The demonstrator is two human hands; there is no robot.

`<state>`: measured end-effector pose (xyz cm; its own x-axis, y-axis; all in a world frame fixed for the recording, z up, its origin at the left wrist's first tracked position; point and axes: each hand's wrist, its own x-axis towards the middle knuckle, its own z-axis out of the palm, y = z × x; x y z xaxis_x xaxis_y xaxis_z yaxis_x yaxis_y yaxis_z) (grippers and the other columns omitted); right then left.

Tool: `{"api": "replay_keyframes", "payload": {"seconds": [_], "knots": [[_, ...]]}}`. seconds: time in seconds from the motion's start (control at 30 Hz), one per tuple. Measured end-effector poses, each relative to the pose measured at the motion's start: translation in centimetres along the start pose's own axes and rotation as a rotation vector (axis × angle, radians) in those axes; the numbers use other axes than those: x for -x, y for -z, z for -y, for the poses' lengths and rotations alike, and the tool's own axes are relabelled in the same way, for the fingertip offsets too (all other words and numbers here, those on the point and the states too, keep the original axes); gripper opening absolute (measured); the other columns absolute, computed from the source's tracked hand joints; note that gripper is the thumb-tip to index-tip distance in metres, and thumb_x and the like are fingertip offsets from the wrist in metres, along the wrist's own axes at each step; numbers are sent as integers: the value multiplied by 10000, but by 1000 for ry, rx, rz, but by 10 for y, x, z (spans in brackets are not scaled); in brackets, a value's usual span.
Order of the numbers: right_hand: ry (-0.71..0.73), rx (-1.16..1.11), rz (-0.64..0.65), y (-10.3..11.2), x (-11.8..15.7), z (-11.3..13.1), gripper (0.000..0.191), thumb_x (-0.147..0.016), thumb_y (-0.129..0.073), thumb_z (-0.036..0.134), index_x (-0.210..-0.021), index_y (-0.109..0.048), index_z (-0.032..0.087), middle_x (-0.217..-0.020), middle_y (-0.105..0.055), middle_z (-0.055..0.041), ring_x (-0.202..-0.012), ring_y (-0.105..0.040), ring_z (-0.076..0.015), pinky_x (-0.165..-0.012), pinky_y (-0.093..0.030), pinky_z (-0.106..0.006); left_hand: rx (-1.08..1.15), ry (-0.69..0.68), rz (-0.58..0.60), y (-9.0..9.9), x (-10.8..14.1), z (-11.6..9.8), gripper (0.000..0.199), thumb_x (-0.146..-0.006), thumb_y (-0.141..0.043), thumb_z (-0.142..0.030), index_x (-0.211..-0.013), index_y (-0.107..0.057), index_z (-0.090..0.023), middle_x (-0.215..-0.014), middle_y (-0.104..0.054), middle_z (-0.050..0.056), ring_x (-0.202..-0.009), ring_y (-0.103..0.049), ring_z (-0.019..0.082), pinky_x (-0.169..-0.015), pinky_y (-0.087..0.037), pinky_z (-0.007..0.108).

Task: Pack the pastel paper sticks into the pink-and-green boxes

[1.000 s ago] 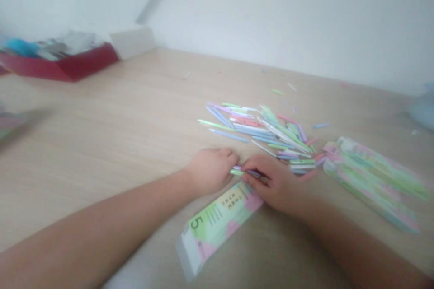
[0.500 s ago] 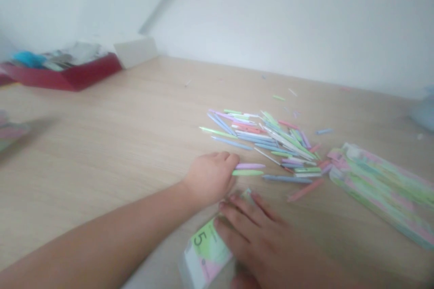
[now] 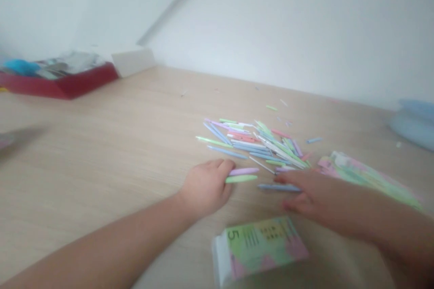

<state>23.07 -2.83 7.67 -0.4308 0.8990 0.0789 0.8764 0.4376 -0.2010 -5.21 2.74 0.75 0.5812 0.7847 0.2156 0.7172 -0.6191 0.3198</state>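
- Left hand (image 3: 205, 188): loosely curled, resting on the desk (image 3: 101, 144); fingertips just beside the ends of a lilac strip (image 3: 243, 171) and a green strip (image 3: 241, 179). Nothing visibly held, but grip can't be confirmed.
- Right hand (image 3: 318, 194): open, fingers spread, palm down, at 3 o'clock from the left hand; fingertips at or just beside the end of a blue strip (image 3: 278, 187), contact unclear.
- Those three strips lie apart from the rest, roughly side by side, at 6 o'clock from the heap.
- Heap of strips (image 3: 252, 144): pastel blue, green, pink, lilac and white, loose and criss-crossed, at 12 o'clock from the hands. Most strips are here.
- A few stray strips lie at the heap's 1 o'clock and 3 o'clock.
- So far: only a few strips separated; the bulk remains heaped.
- Pack (image 3: 261, 246): pastel, at 6 o'clock from the hands. Big "5" readable; small print too blurred; no brand legible.
- Bundle (image 3: 359, 176): pastel, flat, at the heap's 4 o'clock, partly behind the right hand. No legible writing.
- Red tray (image 3: 64, 83): far 10 o'clock, mixed items inside.
- White box (image 3: 132, 61): just beside the tray.
- Pale blue object (image 3: 415, 124): 2 o'clock, at the desk edge.
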Motion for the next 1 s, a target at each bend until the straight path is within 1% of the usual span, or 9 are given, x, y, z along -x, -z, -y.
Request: {"api": "replay_keyframes", "payload": {"seconds": [0.03, 0.13, 0.2, 0.3, 0.43, 0.63, 0.77, 0.87, 1.0], "knots": [[-53, -22, 89, 8, -17, -13, 176, -944, -649, 374, -1046, -790, 345, -950, -811, -17, -784, -760, -249, -650, -572, -352, 11, -11, 1, -1, 1, 0, 266, -953, -526, -254, -1203, -616, -236, -1115, -739, 70, -1034, -719, 272, -865, -571, 396], [-154, -11, -3, 11, -74, -40, 279, -1019, -542, 368, -1146, -763, 254, -1082, -800, -63, -930, -743, -254, -804, -569, -367, 26, -39, 9, -2, 1, -1, 282, -938, -528, -241, -1202, -624, -232, -1106, -735, 70, -1033, -717, 279, -866, -571, 403], [-171, 9, -38, -1, -108, -49, 318, -1053, -490, 337, -1203, -742, 215, -1173, -783, -89, -1043, -723, -258, -904, -550, -377, 26, -48, 11, -3, 2, -2, 276, -931, -526, -237, -1187, -630, -227, -1089, -733, 71, -1016, -717, 287, -855, -573, 415], [-174, 48, -3, -25, -146, -57, 279, -1056, -519, 255, -1226, -730, 191, -1253, -755, -111, -1150, -690, -244, -1012, -514, -377, 27, -61, 19, -3, 2, -3, 277, -925, -526, -243, -1179, -634, -228, -1077, -731, 67, -1004, -716, 292, -843, -577, 426], [-189, 106, 127, -41, -177, -64, 287, -1042, -641, 401, -1208, -704, 175, -1225, -722, -95, -1092, -696, -239, -989, -563, -465, 32, -87, 46, -2, 2, -4, 300, -907, -542, -246, -1192, -632, -228, -1116, -733, 68, -1029, -713, 295, -860, -582, 428], [-226, 163, 313, -36, -195, -66, 304, -1030, -670, 414, -1218, -686, 176, -1219, -703, -85, -1037, -701, -224, -914, -606, -440, 46, -88, 64, -1, 1, -5, 316, -901, -533, -228, -1201, -631, -215, -1105, -737, 79, -1007, -721, 305, -852, -591, 442], [-286, 164, 347, -31, -191, -69, 306, -1026, -675, 418, -1214, -687, 176, -1206, -705, -81, -1008, -704, -217, -886, -614, -421, 71, -90, 57, -2, 1, -4, 305, -889, -548, -228, -1178, -642, -205, -1100, -733, 95, -1000, -718, 322, -845, -589, 459], [-344, 135, 231, -26, -182, -67, 339, -1024, -678, 407, -1257, -658, 161, -1178, -700, -86, -973, -704, -213, -864, -611, -417, 115, -90, 41, -2, 1, -3, 297, -889, -550, -217, -1168, -651, -196, -1101, -729, 107, -1004, -709, 322, -863, -577, 459], [-317, 19, -44, -21, -158, -41, 258, -1086, -492, 315, -1221, -613, 132, -1090, -713, -142, -949, -687, -245, -874, -559, -419, 236, -62, -20, 0, 1, 0, 303, -903, -548, -210, -1185, -657, -205, -1105, -718, 98, -1009, -693, 297, -889, -554, 433]]}}
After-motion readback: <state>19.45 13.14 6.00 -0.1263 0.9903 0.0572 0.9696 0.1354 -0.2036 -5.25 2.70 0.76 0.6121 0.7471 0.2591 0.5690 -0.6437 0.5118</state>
